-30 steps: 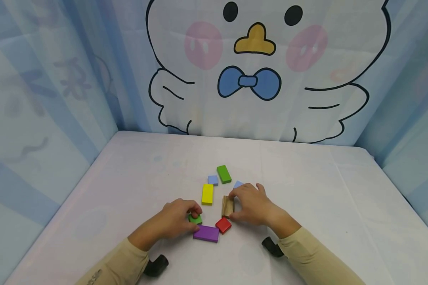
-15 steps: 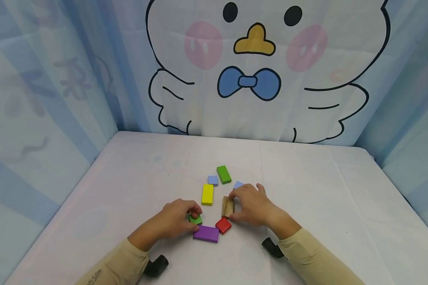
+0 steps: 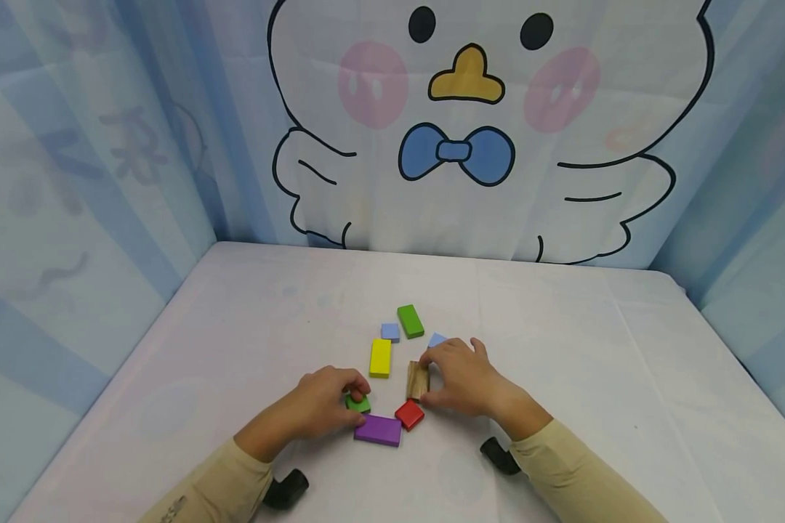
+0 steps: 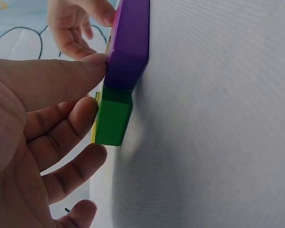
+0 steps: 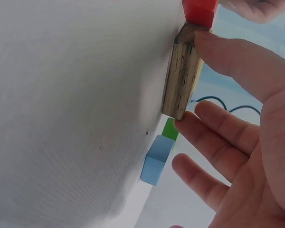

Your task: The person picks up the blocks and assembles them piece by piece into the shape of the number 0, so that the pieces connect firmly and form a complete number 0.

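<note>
In the head view, small coloured blocks lie in a loose ring. My left hand (image 3: pixel 330 399) is at the near left, its curled fingers against a small green block (image 3: pixel 358 404) and its thumb on the left end of a purple block (image 3: pixel 378 431). Those two blocks meet in the left wrist view. My right hand (image 3: pixel 464 374) pinches a striped wooden block (image 3: pixel 418 380) lengthwise, thumb at the near end and a fingertip at the far end. A red block (image 3: pixel 410 414) sits between the wooden and purple ones, tight against the wooden block's end (image 5: pixel 184 71) in the right wrist view.
Beyond the hands lie a yellow block (image 3: pixel 380 358), a light blue block (image 3: pixel 389 332) and a longer green block (image 3: pixel 411 320). Another light blue block (image 3: pixel 437 338) is partly hidden behind the right hand. A white cloth covers the table (image 3: pixel 562 327), with printed curtains around it.
</note>
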Tool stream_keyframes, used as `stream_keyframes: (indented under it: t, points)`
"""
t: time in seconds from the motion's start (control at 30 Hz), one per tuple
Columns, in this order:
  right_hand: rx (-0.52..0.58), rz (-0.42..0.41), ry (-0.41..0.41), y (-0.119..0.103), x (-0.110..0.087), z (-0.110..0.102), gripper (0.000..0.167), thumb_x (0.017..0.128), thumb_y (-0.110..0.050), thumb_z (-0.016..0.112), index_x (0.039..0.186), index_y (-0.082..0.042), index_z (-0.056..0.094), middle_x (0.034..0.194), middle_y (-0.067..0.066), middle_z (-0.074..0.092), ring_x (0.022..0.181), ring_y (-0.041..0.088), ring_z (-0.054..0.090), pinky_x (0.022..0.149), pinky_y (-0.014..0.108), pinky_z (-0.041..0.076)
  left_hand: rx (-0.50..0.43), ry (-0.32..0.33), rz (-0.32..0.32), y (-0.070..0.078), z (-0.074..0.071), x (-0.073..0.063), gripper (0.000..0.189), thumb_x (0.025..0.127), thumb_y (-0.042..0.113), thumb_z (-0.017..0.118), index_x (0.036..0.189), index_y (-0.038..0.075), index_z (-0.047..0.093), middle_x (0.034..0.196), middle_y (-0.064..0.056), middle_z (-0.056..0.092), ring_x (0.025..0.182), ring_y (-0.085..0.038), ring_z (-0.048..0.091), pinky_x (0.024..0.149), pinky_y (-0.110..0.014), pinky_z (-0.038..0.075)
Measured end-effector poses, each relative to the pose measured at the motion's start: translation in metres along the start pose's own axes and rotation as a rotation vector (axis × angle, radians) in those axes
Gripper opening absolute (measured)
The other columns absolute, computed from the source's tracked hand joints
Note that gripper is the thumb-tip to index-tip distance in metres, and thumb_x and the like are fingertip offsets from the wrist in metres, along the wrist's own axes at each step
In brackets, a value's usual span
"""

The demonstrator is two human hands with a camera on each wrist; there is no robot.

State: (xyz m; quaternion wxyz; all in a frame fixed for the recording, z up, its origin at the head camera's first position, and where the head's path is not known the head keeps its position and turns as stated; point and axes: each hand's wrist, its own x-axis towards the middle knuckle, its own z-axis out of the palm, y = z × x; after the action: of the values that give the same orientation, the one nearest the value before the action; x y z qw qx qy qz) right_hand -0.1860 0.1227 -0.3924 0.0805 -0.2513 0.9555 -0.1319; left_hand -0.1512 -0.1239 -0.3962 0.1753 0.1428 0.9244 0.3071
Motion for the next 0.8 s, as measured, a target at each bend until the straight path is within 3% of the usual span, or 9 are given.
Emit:
stream_keyframes:
  t: [0.47, 0.8]
  points:
    - [-0.003, 0.007, -0.002, -0.002, -0.001, -0.001, 0.043, 0.082, -0.033, 0.081, 0.118, -0.013, 0.067, 0.122, 0.005, 0.065, 0.127, 0.031, 0.047, 0.106, 0.071, 0.020, 0.000, -0.001, -0.004, -0.001, 0.001, 0.000, 0.033, 0.080, 0.019, 0.086, 0.107, 0.015, 0.067, 0.090, 0.008, 0.059, 0.088, -0.017, 0.052, 0.085, -0.041, 0.047]
    - [0.022, 0.030, 0.061, 0.004, 0.000, -0.011, 0.043, 0.088, -0.033, 0.077, 0.122, -0.010, 0.066, 0.125, 0.007, 0.064, 0.127, 0.032, 0.048, 0.106, 0.070, 0.023, -0.001, -0.003, 0.012, -0.002, 0.000, 0.000, 0.033, 0.080, 0.018, 0.086, 0.107, 0.014, 0.067, 0.091, 0.008, 0.059, 0.088, -0.017, 0.052, 0.084, -0.041, 0.047]
